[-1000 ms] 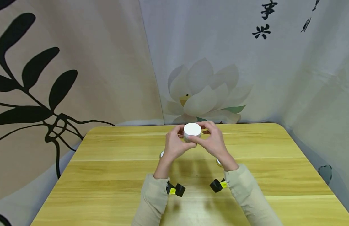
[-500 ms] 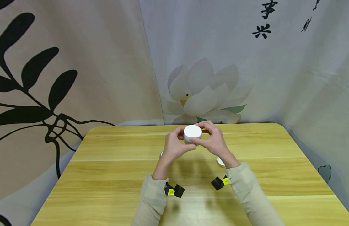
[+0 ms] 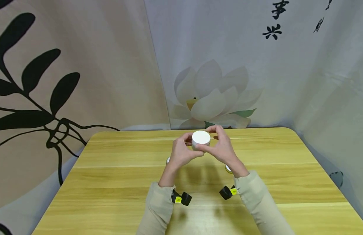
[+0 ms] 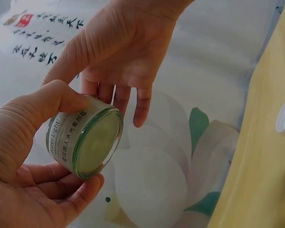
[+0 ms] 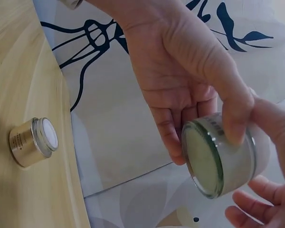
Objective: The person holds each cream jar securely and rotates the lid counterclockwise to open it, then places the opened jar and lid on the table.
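Observation:
A squat glass cream jar [image 3: 201, 137] with a white lid is held up over the far part of the table. My left hand [image 3: 182, 150] grips its body, thumb on the printed label and fingers on the opposite side. In the left wrist view the jar's pale greenish base [image 4: 97, 145] faces the camera. My right hand [image 3: 224, 148] is around the lid end, its thumb against the near side. Its fingers curve about the far side, and their exact contact is partly hidden. The right wrist view shows the jar [image 5: 204, 166] between both hands.
A small gold jar [image 5: 26, 145] with a white top stands on the wooden table [image 3: 117, 176], left of the hands. By the right wrist lies a round white-topped thing [image 3: 228, 169] with a gold edge. A printed curtain [image 3: 111, 65] hangs behind the table.
The jar has come slightly lower and a touch to the right. My right hand and wrist turned a little outward and back, its fingers shifting around the lid. The left hand keeps its grip.

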`<state>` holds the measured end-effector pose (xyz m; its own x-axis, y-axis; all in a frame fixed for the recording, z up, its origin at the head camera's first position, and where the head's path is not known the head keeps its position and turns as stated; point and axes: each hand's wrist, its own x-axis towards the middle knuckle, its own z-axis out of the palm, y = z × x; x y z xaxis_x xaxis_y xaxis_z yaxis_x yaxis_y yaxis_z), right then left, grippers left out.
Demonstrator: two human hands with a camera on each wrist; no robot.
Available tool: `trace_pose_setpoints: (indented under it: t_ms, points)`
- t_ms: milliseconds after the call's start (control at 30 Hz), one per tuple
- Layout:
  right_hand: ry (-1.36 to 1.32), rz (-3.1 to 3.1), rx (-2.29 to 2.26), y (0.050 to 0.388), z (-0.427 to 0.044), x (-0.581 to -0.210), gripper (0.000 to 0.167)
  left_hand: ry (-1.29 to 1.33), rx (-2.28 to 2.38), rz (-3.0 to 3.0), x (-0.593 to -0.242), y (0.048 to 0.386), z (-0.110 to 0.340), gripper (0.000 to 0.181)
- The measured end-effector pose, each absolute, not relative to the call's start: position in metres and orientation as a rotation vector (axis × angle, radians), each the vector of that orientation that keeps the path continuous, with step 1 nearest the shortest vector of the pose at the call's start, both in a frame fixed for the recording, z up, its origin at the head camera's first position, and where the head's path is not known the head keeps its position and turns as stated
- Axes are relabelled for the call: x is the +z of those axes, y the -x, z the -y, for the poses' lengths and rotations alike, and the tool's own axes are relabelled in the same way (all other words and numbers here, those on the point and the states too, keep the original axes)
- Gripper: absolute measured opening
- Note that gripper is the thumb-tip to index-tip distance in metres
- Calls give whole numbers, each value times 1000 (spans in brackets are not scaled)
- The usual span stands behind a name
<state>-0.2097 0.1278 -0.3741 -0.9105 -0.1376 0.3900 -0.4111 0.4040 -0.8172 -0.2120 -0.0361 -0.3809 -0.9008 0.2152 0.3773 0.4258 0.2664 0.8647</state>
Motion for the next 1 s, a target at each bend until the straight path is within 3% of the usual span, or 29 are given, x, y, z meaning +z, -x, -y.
trace_pose_setpoints:
  t_ms: [233, 400, 600, 767, 1000]
  points:
    - [-613, 2360, 1619, 213, -136, -373, 41, 595, -1642, 2375, -381, 212, 37, 50]
    - [-772, 2397, 1648, 215, -144, -376, 46, 619, -1641, 2377, -382, 211, 37, 50]
    - [-629, 2442, 1571, 212, -137, -377, 60, 609, -1650, 2376, -382, 211, 37, 50]
    - [-494, 2446, 1559, 209, -132, -374, 50, 603, -1659, 2371, -381, 211, 36, 49]
    - [-697, 2411, 1621, 212, -140, -376, 44, 595, -1648, 2380, -382, 210, 38, 49]
